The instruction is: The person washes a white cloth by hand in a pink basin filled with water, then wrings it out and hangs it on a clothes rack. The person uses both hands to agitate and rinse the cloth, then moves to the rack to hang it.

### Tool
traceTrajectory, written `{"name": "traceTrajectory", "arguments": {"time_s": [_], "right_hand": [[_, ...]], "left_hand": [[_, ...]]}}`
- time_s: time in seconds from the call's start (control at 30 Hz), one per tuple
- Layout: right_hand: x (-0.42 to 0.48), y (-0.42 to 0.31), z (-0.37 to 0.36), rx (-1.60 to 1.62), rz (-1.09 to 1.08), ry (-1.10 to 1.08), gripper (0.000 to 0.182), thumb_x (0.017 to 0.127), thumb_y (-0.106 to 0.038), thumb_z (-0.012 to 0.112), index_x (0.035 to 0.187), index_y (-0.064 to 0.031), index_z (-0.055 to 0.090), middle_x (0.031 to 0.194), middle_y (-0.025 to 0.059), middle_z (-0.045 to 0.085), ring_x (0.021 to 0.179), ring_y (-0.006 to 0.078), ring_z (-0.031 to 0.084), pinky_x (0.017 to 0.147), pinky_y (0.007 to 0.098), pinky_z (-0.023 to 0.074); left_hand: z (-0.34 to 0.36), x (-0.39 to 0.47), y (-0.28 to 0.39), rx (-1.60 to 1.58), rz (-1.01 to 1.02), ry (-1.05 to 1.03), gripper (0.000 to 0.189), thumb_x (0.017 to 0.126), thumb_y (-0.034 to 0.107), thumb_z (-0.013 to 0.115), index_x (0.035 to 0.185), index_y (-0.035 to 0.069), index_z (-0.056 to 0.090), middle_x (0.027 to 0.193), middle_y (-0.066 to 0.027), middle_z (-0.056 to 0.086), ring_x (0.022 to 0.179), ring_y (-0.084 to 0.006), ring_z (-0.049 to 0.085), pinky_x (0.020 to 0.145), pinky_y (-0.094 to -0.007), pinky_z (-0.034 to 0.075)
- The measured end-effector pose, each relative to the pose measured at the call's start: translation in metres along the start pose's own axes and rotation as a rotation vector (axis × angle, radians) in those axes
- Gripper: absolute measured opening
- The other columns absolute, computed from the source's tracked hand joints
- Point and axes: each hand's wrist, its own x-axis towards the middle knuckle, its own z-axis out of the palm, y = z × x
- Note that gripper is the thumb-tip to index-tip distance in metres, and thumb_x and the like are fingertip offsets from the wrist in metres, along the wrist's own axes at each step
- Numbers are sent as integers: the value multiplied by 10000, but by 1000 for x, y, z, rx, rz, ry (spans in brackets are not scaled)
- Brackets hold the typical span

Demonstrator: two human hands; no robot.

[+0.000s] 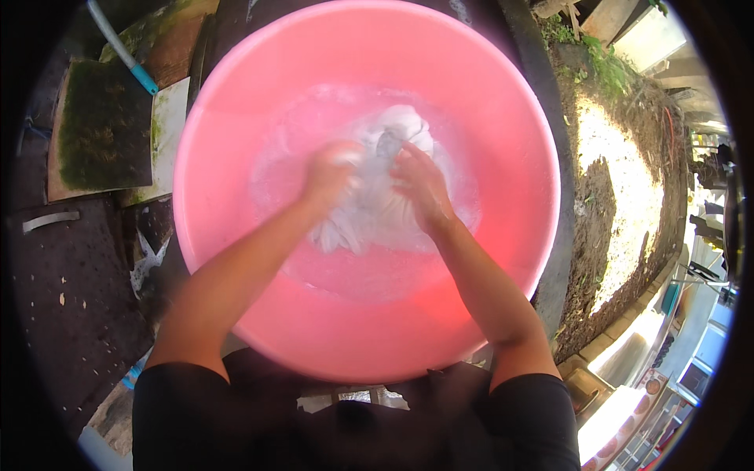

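Observation:
A large round pink plastic basin (365, 347) stands in front of me, holding shallow, sudsy water. Wet white cloth (383, 206) lies bunched in the water near the basin's middle. My left hand (337, 173) is at the cloth's left side, blurred by motion; its fingers are curled, and whether they grip cloth cannot be made out. On the right side, my right hand (419, 182) is over the cloth with its fingers bent towards it; its hold on the fabric is also unclear. A greyish patch of the cloth shows between the two hands.
Left of the basin are mossy boards (106, 126) and a grey hose with a blue end (141, 78). A curved metal strip (51, 221) lies on the dark surface below them. A concrete edge (556, 235) runs along the right, beside sunlit bare ground (624, 194).

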Motion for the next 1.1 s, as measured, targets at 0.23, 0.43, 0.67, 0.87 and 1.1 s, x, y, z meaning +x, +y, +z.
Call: {"name": "traceTrajectory", "arguments": {"time_s": [0.23, 0.43, 0.67, 0.87, 1.1], "right_hand": [[-20, -25, 1, 779, 291, -348, 441, 886, -472, 432, 1113, -99, 498, 968, 81, 552, 852, 211, 555, 732, 367, 488], [-40, -53, 15, 719, 218, -22, 355, 943, -327, 307, 1070, -57, 500, 1021, 81, 557, 909, 219, 565, 732, 370, 494], [-65, -133, -14, 905, 133, -119, 392, 860, -308, 424, 1058, 10, 539, 1000, 181, 597, 918, 282, 601, 811, 405, 521], [-97, -136, -31, 748, 71, -80, 417, 850, -340, 447, 1099, -10, 501, 1044, 136, 582, 966, 268, 577, 875, 395, 466], [-100, -67, -51, 504, 345, -93, 403, 812, -223, 440, 1154, -14, 476, 1063, 106, 569, 943, 191, 568, 827, 337, 486]], "left_hand": [[60, -82, 49, 482, 822, -430, 157, 721, 110, 635, 874, 85, 614, 874, -77, 583, 828, -259, 563, 744, -337, 466], [44, 4, 40, 372, 647, 36, 217, 796, 287, 594, 766, 73, 584, 710, -127, 571, 648, -299, 568, 576, -365, 454], [7, -21, 33, 571, -103, -289, 398, 887, 443, 451, 983, 82, 591, 885, -88, 618, 777, -185, 589, 682, -291, 471], [46, -28, 57, -605, -216, -455, 691, 852, 673, 232, 1114, 101, 520, 1070, -61, 575, 1041, -189, 502, 939, -398, 359], [21, 1, 99, -832, -59, -616, 409, 862, 436, 511, 1033, 65, 494, 802, -103, 575, 746, -205, 564, 711, -365, 466]]}}
